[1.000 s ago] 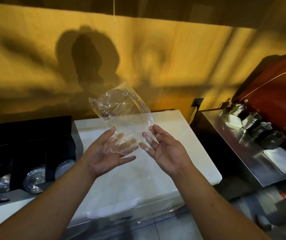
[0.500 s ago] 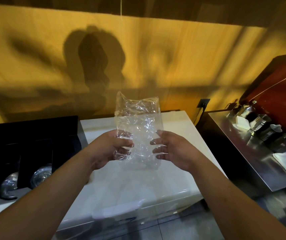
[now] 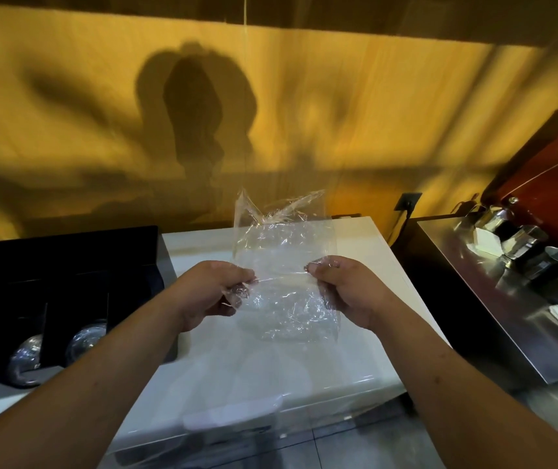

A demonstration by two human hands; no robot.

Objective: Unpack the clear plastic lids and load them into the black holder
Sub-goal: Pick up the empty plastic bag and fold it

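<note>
From the head camera, both hands are up over the white bench point(image 3: 321, 374). The left hand point(image 3: 211, 294) has its fingers point(image 3: 238, 275) curled tight on the left edge of the crinkled clear plastic bag point(image 3: 282, 262). The right hand point(image 3: 350, 292) pinches the right edge. The bag is stretched upright between them, clear of the bench. At left is the black holder point(image 3: 68, 258), with clear lids point(image 3: 85, 340) showing in its lower slots.

Holder point(image 3: 64, 255) left of the cabinet point(image 3: 203, 360); counter point(image 3: 473, 299) right, seemingly apart.
</note>
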